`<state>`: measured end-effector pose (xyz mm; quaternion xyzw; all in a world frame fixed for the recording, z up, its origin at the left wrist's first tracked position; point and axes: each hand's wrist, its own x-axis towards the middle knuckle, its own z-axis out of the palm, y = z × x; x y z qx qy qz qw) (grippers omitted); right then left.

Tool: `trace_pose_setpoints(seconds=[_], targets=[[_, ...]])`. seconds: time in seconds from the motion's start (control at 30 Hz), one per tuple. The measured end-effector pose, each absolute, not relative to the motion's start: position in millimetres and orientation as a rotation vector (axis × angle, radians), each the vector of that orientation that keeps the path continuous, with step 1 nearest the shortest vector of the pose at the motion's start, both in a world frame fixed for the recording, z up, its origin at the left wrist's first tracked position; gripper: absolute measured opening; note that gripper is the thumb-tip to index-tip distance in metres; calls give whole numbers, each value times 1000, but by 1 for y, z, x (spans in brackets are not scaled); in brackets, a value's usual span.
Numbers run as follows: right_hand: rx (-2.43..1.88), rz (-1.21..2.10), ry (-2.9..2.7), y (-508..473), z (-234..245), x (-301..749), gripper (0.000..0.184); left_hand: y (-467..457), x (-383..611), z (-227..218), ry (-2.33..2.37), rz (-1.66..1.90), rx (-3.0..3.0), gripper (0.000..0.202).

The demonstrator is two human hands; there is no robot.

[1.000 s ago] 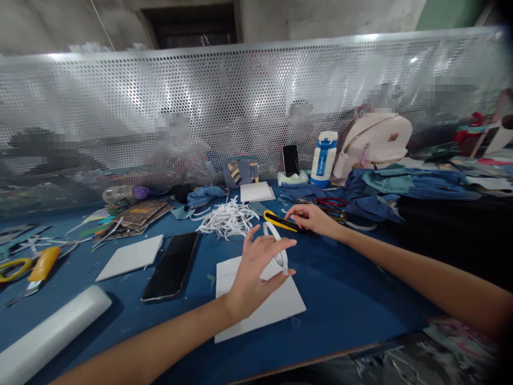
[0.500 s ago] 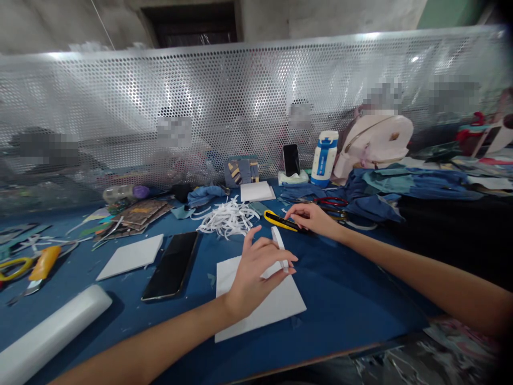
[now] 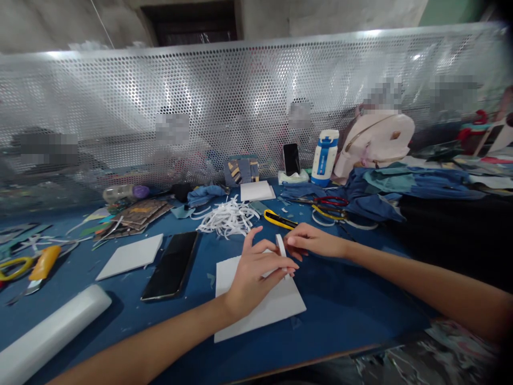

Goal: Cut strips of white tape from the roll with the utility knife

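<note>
My left hand (image 3: 256, 272) hovers over a square white pad (image 3: 260, 315), its thumb and fingers pinched on a narrow white strip (image 3: 281, 245) that stands up in a curve. My right hand (image 3: 315, 240) is just beyond, fingers curled in close beside the strip. Whether those fingertips grip the strip is hidden. Behind the right hand a yellow and black utility knife (image 3: 279, 219) lies on the table. A heap of cut white strips (image 3: 228, 217) is farther back.
A black phone (image 3: 172, 266) and another white pad (image 3: 132, 256) lie left of my hands. Farther left are an orange-handled cutter (image 3: 45, 263) and a long white block (image 3: 56, 334). Red-handled scissors (image 3: 332, 201), a bottle (image 3: 324, 158) and blue cloth (image 3: 368, 195) stand or lie behind.
My right hand has left the utility knife and come nearer, down beside the strip in my left hand. The left hand has barely moved, and the strip's upper end has shifted slightly.
</note>
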<state>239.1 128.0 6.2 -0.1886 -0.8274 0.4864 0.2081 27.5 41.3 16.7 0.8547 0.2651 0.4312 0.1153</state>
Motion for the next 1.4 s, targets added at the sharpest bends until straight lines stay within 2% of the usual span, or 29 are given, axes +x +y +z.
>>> trace_pose_setpoints(seconds=[0.17,0.43,0.57,0.93,1.17,1.4], targets=[[-438,1429,-2359,118,8,232,55,42,28,15,773,1269,2500,17],[-463,1590,-2146,115,6,227,47,44,29,14,817,1226,2557,6],[-470,1622,-2021,115,7,227,46,45,30,14,827,1180,2603,11],[-592,1458,-1889,113,16,227,36,53,31,7,909,1195,2409,20],[-583,1360,-1832,113,14,224,31,55,33,9,911,1180,2173,19],[-699,1130,-1912,118,9,226,27,56,32,5,951,1154,2164,39]])
